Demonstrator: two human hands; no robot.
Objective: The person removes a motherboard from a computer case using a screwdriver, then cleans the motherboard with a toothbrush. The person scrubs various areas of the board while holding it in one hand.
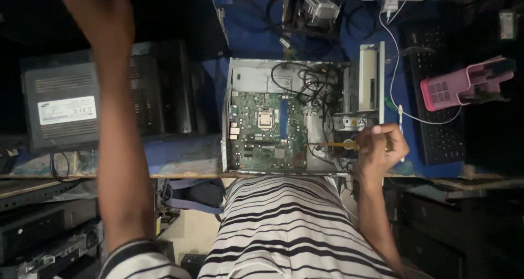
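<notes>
Here the right hand [382,148] has its grip clenched around a screwdriver [335,145], whose yellowish shaft points left into the open computer case [300,115] on the blue-covered counter [180,153]. The tip lies near the right edge of the green motherboard [262,129], below a tangle of black cables [305,82]. The left hand [101,12] is raised far to the left above a dark printer [65,107]; whether its grip is clenched or released cannot be told. A pink holder [458,85] rests on a black keyboard [436,93].
</notes>
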